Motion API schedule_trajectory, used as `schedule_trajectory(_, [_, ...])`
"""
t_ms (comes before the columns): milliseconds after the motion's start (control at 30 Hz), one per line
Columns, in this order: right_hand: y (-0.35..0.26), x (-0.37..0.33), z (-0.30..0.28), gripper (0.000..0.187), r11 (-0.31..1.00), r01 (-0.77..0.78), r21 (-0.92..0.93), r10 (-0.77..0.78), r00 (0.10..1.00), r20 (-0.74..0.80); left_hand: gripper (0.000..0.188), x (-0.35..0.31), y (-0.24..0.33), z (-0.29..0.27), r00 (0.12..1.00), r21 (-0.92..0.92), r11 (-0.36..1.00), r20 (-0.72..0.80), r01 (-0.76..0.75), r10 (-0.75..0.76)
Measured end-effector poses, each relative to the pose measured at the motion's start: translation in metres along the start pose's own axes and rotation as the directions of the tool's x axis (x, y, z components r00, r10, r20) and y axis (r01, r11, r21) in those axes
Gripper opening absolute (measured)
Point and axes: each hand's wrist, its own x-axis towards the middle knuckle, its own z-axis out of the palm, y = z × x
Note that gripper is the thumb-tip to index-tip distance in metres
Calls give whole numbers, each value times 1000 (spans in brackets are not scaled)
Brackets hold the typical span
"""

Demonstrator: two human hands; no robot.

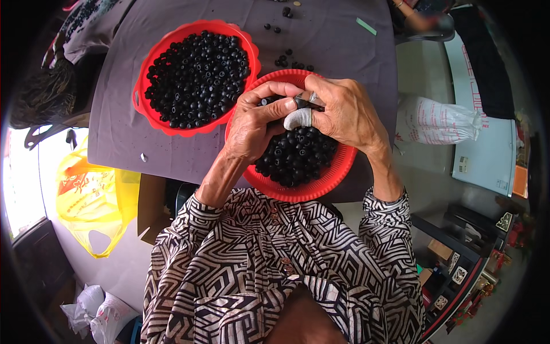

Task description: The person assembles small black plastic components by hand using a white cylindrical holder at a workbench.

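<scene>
Both hands meet above a red ribbed bowl (345, 166) heaped with small black round pieces (298, 155). Several of these have a hollow at one end; their exact kind is unclear. My left hand (252, 123) pinches one such dark piece (299, 102) between thumb and index finger. Close against it, my right hand (346, 112) is closed around a small dark tool with a thin shiny edge (314, 104), mostly hidden by the fingers. A white wrap (298, 118) covers one digit of the right hand.
A scalloped red basin (252, 49) full of the same black pieces stands left on the grey-covered table (172, 155). Loose pieces (282, 62) and a green strip (366, 26) lie beyond. A yellow plastic bag (94, 200) is at left, and another person's arm (413, 16) shows far right.
</scene>
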Motion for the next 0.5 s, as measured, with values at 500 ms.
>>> schedule_trajectory(500, [-3, -3, 4, 29, 999, 0, -43, 1, 1000, 17, 14, 0, 1, 3, 1000, 0, 1000, -31, 7, -7])
